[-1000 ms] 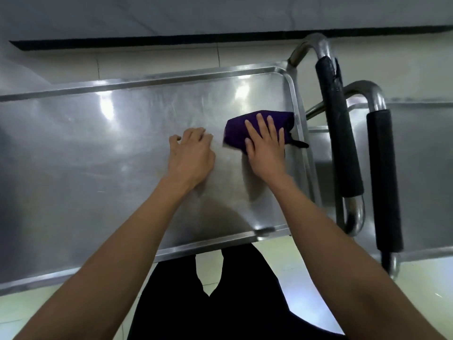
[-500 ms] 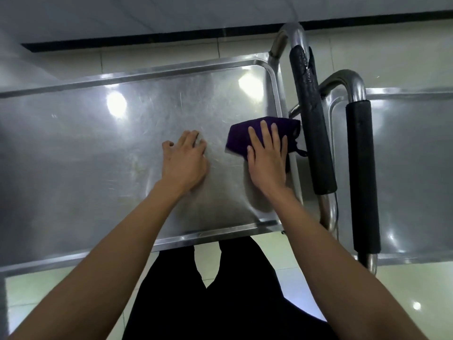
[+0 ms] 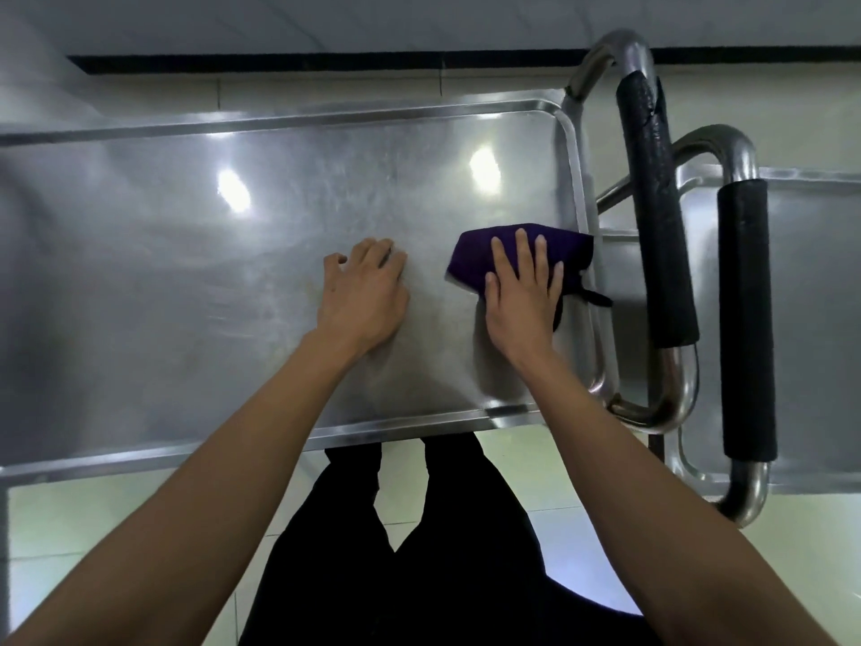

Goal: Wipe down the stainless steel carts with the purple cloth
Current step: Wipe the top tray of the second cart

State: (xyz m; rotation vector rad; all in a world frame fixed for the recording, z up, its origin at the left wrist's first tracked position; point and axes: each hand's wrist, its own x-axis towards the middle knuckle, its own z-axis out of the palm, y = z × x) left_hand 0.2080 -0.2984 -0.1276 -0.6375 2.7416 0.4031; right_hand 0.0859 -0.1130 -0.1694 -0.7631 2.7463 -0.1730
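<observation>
A stainless steel cart top (image 3: 186, 282) fills the left and middle of the head view. The purple cloth (image 3: 470, 254) lies folded on it near the right rim. My right hand (image 3: 522, 291) presses flat on the cloth with straight fingers. My left hand (image 3: 363, 291) rests on the bare steel just left of the cloth, its fingertips bent onto the surface and holding nothing. A second steel cart (image 3: 815, 319) stands to the right.
Two steel push handles with black foam grips (image 3: 657, 216) (image 3: 745, 319) rise between the two carts, close to my right hand. Pale floor tiles (image 3: 70, 519) show below the cart edge, and my dark trouser legs (image 3: 419, 552) stand against it.
The cloth and my right hand have stayed by the right rim with only a small shift. The view has drifted slightly. My left hand keeps its place on the steel.
</observation>
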